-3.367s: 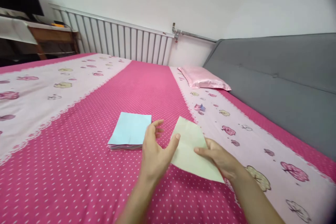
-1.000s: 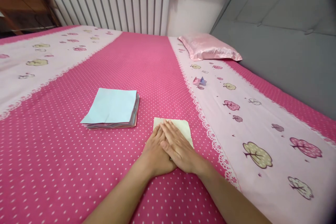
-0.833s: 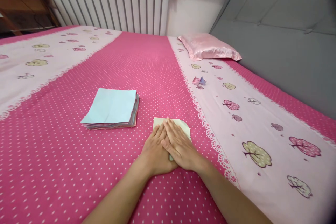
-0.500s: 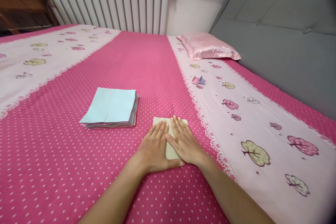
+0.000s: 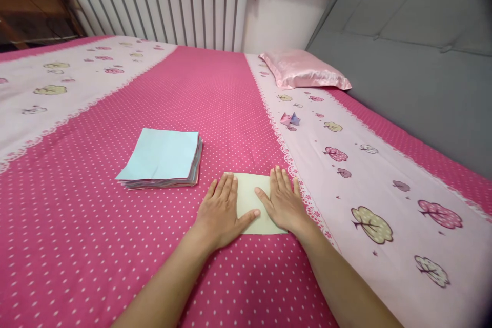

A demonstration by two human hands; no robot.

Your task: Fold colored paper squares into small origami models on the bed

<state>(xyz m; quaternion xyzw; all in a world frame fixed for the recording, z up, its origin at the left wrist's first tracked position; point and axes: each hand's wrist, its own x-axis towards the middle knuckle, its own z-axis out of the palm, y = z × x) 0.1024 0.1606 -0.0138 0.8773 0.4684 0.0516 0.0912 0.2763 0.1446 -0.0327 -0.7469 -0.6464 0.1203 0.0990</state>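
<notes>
A pale yellow-green sheet of paper (image 5: 251, 197) lies on the pink dotted bedspread (image 5: 246, 282) in front of me. My left hand (image 5: 221, 210) rests flat over its left edge, fingers stretched forward and thumb pointing inward across the paper. On the opposite side, my right hand (image 5: 284, 200) lies with fingers spread over the right edge, its thumb also on the sheet. Both hands are open and hold nothing. The paper's side edges are partly hidden beneath them.
Left of my hands sits a stack of square paper (image 5: 165, 154) with a light blue sheet on top. Small pink and purple folded paper pieces (image 5: 290, 119) lie farther off on the right. Beyond them are a pink pillow (image 5: 305, 69) and a grey headboard (image 5: 415, 56).
My hands have moved apart, the right one farther to the right. Much more of the pale paper shows between them, and it now looks wider.
</notes>
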